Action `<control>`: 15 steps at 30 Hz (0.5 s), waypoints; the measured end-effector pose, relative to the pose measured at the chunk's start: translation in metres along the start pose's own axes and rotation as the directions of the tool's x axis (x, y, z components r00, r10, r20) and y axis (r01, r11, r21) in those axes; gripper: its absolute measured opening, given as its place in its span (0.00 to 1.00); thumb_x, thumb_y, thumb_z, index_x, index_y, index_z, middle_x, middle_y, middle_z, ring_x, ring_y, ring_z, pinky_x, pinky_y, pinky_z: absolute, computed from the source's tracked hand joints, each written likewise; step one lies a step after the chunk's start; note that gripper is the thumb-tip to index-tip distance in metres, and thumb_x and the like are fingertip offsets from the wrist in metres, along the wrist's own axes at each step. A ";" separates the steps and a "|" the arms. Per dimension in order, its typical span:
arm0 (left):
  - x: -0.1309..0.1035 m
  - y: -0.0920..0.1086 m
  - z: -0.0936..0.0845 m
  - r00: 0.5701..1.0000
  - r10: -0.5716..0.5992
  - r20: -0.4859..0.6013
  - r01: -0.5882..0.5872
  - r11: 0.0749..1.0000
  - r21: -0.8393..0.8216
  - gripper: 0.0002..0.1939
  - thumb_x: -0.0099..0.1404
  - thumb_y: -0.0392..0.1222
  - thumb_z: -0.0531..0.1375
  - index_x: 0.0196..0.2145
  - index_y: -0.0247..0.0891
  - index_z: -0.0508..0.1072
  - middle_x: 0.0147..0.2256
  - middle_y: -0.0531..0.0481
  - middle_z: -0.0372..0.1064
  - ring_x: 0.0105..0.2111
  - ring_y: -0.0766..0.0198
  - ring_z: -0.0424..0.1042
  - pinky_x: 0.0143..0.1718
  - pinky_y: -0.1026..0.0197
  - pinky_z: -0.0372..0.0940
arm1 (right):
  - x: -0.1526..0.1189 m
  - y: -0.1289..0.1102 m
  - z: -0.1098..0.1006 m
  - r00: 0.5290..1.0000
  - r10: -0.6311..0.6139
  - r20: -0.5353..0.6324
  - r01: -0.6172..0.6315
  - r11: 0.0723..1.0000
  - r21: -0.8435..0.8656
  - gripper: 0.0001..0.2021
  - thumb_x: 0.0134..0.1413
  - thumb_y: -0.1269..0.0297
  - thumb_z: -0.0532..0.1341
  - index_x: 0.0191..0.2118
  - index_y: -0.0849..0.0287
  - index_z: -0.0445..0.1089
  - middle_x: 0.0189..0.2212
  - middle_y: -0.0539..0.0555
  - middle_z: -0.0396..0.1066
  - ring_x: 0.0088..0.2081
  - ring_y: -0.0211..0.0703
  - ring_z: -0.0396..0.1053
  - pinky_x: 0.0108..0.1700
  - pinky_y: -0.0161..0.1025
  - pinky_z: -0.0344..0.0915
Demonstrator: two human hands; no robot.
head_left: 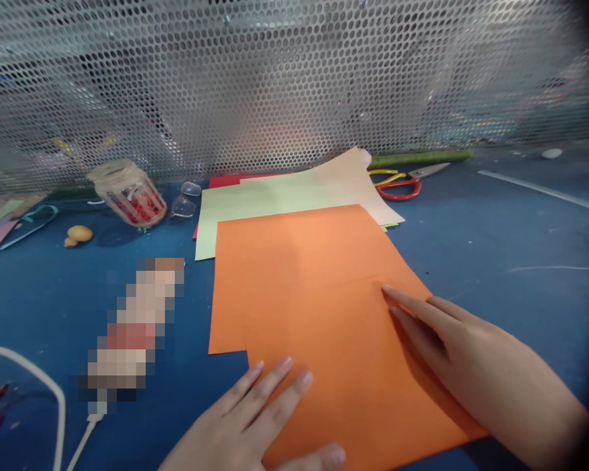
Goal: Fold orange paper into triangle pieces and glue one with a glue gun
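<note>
A large orange sheet of paper (319, 281) lies on the blue table (495, 255), with a notch at its lower left edge. My left hand (260, 415) rests on the near left part of the sheet, its fingers spread and holding nothing. On the right, my right hand (461, 353) touches the orange paper with its fingertips, the fingers stretched out and nothing in them. Beneath the far side of the orange sheet are pale green paper (265, 196), a cream sheet (360, 180) and a red sheet (220, 180).
Scissors (407, 185) and a green stem (422, 157) lie behind on the right. A glass jar (130, 193) with red bits leans at the back left, near glasses (186, 199). A blurred device with a white cable (86, 435) is on the left. Perforated metal (275, 78) stands behind.
</note>
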State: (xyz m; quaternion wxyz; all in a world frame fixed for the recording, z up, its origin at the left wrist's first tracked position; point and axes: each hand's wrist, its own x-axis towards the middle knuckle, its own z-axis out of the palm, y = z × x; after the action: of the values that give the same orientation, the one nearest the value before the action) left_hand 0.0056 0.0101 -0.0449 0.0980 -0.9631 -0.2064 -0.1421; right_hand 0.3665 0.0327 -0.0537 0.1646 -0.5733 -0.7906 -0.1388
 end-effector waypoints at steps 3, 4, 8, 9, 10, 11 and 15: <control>0.002 0.002 -0.003 1.000 -0.019 -0.004 0.019 1.000 -0.012 0.29 0.89 0.38 0.48 0.79 0.64 0.54 0.67 0.50 0.75 0.69 0.53 0.73 0.66 0.49 0.71 | 0.002 -0.002 -0.002 1.000 0.013 -0.012 -0.013 0.998 -0.054 0.29 0.82 0.48 0.45 0.58 0.57 0.81 0.30 0.54 0.76 0.19 0.49 0.76 0.13 0.42 0.65; 0.002 0.003 -0.003 1.000 -0.026 -0.015 0.026 0.999 -0.021 0.29 0.89 0.37 0.47 0.79 0.64 0.56 0.67 0.49 0.75 0.69 0.53 0.73 0.66 0.49 0.72 | 0.002 -0.002 -0.003 1.000 0.013 -0.016 -0.014 0.998 -0.067 0.29 0.81 0.47 0.45 0.57 0.56 0.81 0.31 0.54 0.76 0.18 0.48 0.75 0.12 0.42 0.64; 0.009 0.004 -0.006 0.994 -0.070 -0.085 0.065 0.996 -0.060 0.25 0.90 0.40 0.46 0.70 0.67 0.72 0.62 0.50 0.80 0.63 0.56 0.80 0.61 0.53 0.76 | 0.001 -0.003 -0.003 1.000 -0.002 -0.025 0.000 0.995 -0.098 0.30 0.82 0.48 0.44 0.57 0.55 0.81 0.34 0.55 0.77 0.20 0.48 0.76 0.13 0.42 0.65; 0.012 0.003 -0.007 0.991 -0.083 -0.104 0.076 0.995 -0.064 0.25 0.90 0.42 0.46 0.67 0.68 0.76 0.60 0.50 0.82 0.61 0.56 0.81 0.59 0.54 0.77 | 0.000 -0.003 -0.003 1.000 -0.007 -0.025 0.005 0.995 -0.095 0.30 0.82 0.48 0.44 0.58 0.56 0.81 0.34 0.55 0.77 0.21 0.48 0.77 0.14 0.42 0.66; 0.014 0.003 -0.008 0.988 -0.097 -0.119 0.090 0.994 -0.068 0.25 0.90 0.43 0.47 0.63 0.71 0.78 0.59 0.50 0.83 0.59 0.57 0.83 0.57 0.54 0.78 | 0.000 -0.002 -0.002 1.000 -0.010 -0.024 0.007 0.996 -0.086 0.30 0.82 0.48 0.43 0.58 0.57 0.81 0.34 0.56 0.77 0.22 0.48 0.77 0.15 0.42 0.67; 0.017 0.004 -0.008 0.985 -0.107 -0.136 0.098 0.993 -0.070 0.24 0.90 0.45 0.48 0.60 0.72 0.80 0.57 0.51 0.84 0.58 0.57 0.83 0.56 0.55 0.79 | 0.001 -0.001 -0.002 1.000 -0.014 -0.021 0.012 0.997 -0.070 0.31 0.82 0.48 0.43 0.58 0.58 0.81 0.35 0.57 0.78 0.23 0.48 0.78 0.15 0.42 0.67; 0.021 0.006 -0.008 0.973 -0.140 -0.186 0.124 0.988 -0.091 0.23 0.89 0.48 0.51 0.52 0.72 0.85 0.54 0.48 0.85 0.56 0.56 0.85 0.53 0.55 0.80 | 0.005 0.005 -0.003 1.000 -0.017 0.007 0.017 1.000 0.019 0.32 0.82 0.45 0.44 0.57 0.58 0.81 0.40 0.59 0.80 0.31 0.50 0.82 0.23 0.42 0.74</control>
State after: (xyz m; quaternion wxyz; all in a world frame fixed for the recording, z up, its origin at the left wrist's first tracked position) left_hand 0.0244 0.0108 -0.0315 0.0697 -0.9322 -0.2537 -0.2487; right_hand 0.3707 0.0372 -0.0493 0.1658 -0.5655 -0.7972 -0.1307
